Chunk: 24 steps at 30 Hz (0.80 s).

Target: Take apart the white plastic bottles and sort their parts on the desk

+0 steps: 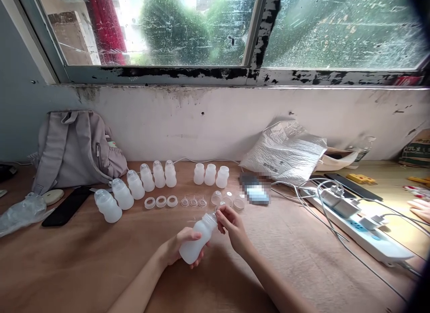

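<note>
Two window panes stand over one pale wall, with one brown table below. At its near middle, one bottle is held tilted just above the wood, mouth up to the right. One left hand is clamped round its body, thumb on the near side, fingers beneath. One right hand has thumb and fingers bent close at the bottle's mouth; I cannot tell whether they pinch a small part or only touch the rim.

Behind the hands, six lidded bottles stand in a slanting row to the left, and three open bottles stand upright further right. Between the open bottles and the hands lies a line of parts: three white rings, three teats and three clear caps, the caps rightmost, near the right hand.

At the left are one backpack, one black phone, one round disc and one plastic bag. At the right lie one silver bag and one power strip with several cables. One other person's hand shows at the right edge.
</note>
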Tool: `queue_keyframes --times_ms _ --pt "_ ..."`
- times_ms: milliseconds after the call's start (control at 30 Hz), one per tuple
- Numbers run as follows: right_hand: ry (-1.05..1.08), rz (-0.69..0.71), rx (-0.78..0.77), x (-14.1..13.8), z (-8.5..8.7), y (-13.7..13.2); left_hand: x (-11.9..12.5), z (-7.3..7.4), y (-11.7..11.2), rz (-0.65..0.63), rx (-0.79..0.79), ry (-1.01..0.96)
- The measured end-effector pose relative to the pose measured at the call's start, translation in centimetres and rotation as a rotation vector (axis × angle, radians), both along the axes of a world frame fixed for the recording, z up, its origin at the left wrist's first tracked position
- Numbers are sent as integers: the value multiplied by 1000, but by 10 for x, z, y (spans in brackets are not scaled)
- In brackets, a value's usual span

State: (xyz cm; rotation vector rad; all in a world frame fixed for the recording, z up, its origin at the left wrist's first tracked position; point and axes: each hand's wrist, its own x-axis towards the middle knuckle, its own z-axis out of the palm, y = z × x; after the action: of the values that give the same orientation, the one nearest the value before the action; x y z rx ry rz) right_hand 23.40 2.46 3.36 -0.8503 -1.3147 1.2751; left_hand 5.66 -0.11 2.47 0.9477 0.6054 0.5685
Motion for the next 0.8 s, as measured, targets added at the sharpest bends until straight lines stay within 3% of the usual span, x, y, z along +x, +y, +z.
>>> queue_keyframes --times_ms 167,300,433,567,667,800 --pt "29 44 -10 1 5 -1 -9 -3 3 -58 -38 -43" --pt "20 -70 17 5 7 -2 -11 -4 3 -54 -118 -90" --pt "-298 -201 175 4 0 -3 -10 1 8 246 -77 -285" --pt "-729 -62 396 -6 -16 -9 -16 1 18 619 -25 -335" --pt "-822 16 438 -12 -23 -14 -22 -3 25 839 57 -269" --pt "-767 -72 456 -14 -16 -10 -26 -9 30 930 336 -22"
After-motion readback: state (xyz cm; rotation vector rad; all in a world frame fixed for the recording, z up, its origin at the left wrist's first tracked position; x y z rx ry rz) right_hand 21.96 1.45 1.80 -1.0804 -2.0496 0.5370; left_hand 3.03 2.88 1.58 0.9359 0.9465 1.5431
